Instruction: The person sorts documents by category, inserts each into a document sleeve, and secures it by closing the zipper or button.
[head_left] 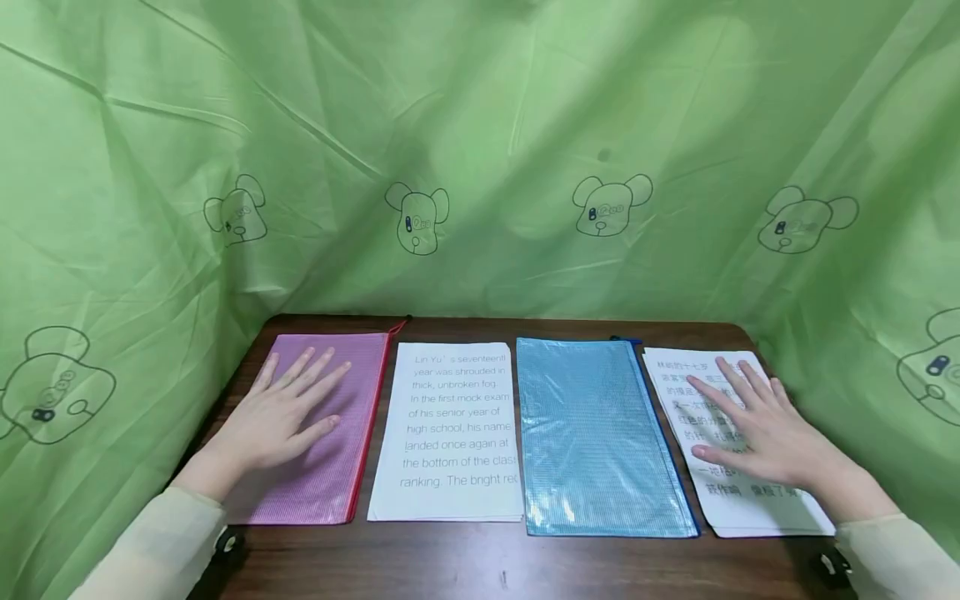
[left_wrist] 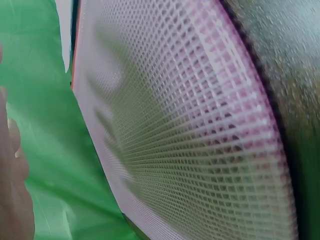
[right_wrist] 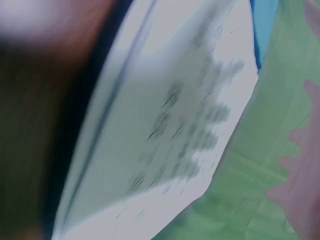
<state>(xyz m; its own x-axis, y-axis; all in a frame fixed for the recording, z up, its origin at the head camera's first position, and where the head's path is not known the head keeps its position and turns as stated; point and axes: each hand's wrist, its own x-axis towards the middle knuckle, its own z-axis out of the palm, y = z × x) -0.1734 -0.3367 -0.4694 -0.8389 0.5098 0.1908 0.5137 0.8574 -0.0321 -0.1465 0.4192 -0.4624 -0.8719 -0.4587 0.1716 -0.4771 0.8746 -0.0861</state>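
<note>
My left hand (head_left: 279,418) hovers with spread, straight fingers over a pink mesh zip folder (head_left: 330,487) at the left. In the left wrist view, its shadow falls on the folder's grid surface (left_wrist: 170,70), and a gap shows between them. At the far right, my right hand (head_left: 767,433) is spread above a stack of white sheets (head_left: 738,517) printed with Chinese text. The right wrist view shows this hand (right_wrist: 305,175) apart from the paper. Between the hands lie a stack of white sheets with English text (head_left: 453,500) and a blue mesh zip folder (head_left: 600,442).
All four items lie side by side on a dark brown wooden table (head_left: 487,567). A green curtain (head_left: 495,125) with mouse-head drawings hangs behind and around both sides. The pink folder has a red zip edge (head_left: 372,425).
</note>
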